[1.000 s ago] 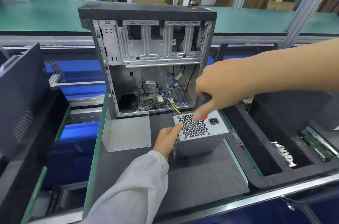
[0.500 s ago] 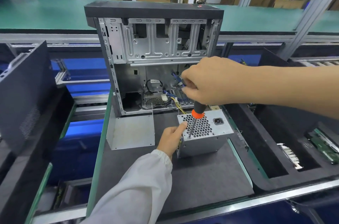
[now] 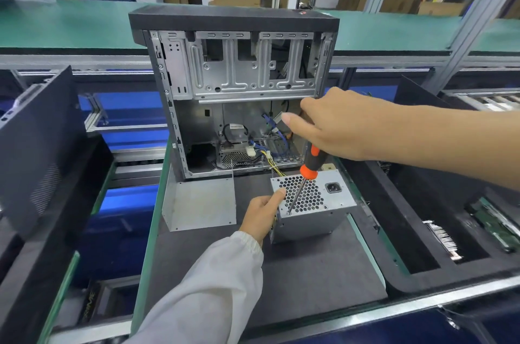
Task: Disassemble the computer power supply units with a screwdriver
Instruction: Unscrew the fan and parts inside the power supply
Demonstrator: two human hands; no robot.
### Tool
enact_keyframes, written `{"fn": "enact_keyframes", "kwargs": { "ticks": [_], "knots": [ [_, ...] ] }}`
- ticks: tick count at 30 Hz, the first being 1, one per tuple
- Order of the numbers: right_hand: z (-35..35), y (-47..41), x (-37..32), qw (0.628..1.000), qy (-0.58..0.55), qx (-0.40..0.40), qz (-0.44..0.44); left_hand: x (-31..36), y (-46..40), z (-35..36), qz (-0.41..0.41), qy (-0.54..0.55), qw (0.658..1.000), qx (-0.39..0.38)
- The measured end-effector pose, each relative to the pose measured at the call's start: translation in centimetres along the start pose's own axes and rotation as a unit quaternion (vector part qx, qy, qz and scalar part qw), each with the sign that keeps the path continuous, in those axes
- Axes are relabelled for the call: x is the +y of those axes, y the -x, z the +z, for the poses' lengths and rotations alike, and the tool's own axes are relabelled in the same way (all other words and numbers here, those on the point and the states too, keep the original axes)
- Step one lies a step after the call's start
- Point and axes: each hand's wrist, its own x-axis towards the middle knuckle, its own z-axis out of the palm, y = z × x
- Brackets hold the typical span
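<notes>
A grey metal power supply unit (image 3: pixel 312 219) stands on the dark mat, its honeycomb grille and power socket facing up. My left hand (image 3: pixel 261 215) grips its left side, thumb lying on the top edge. My right hand (image 3: pixel 332 127) holds a black and orange screwdriver (image 3: pixel 308 166) from above. The shaft slants down across the grille, and its tip sits at the near left corner of the top face. Yellow wires run from the unit into the open computer case (image 3: pixel 236 96) behind it.
A loose grey metal plate (image 3: pixel 201 203) lies on the mat left of the unit. A black foam tray (image 3: pixel 416 265) at right holds circuit boards. A dark case side panel (image 3: pixel 36 146) leans at the left. Green conveyor belts run behind.
My right hand rose along the screwdriver and took the handle top, so the orange collar and shaft now show. The tip stays at the same corner. My left hand kept its hold.
</notes>
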Motion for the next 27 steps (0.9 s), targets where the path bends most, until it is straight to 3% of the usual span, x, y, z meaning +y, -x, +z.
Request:
{"fn": "enact_keyframes", "kwargs": {
  "ticks": [3, 6, 9, 13, 19, 24, 27],
  "knots": [
    [-0.5, 0.1, -0.7, 0.989, 0.149, 0.015, 0.023, 0.1, 0.1, 0.0, -0.005, -0.006, 1.000, -0.002],
    [-0.7, -0.1, -1.2, 0.988, 0.149, 0.013, 0.031, 0.2, 0.1, 0.0, -0.003, -0.014, 1.000, 0.000],
    [-1.5, -0.4, -0.9, 0.996, 0.092, 0.011, 0.000, 0.3, 0.3, 0.1, -0.005, -0.005, 1.000, 0.000],
    [-2.5, -0.8, -0.2, 0.993, -0.070, -0.094, -0.017, 0.1, 0.6, 0.0, -0.008, 0.011, 1.000, -0.005],
    [-1.9, -1.0, 0.3, 0.932, -0.332, -0.143, 0.030, 0.0, 0.9, 0.1, -0.011, -0.025, 0.999, 0.032],
    [-2.7, -1.3, 0.9, 0.935, -0.283, -0.213, 0.022, 0.0, 1.0, 0.4, 0.016, -0.007, 0.996, 0.092],
    [-3.2, -1.6, 1.2, 0.925, -0.283, -0.254, 0.028, 0.4, 1.6, 0.2, 0.133, -0.033, 0.981, 0.138]
  ]
}}
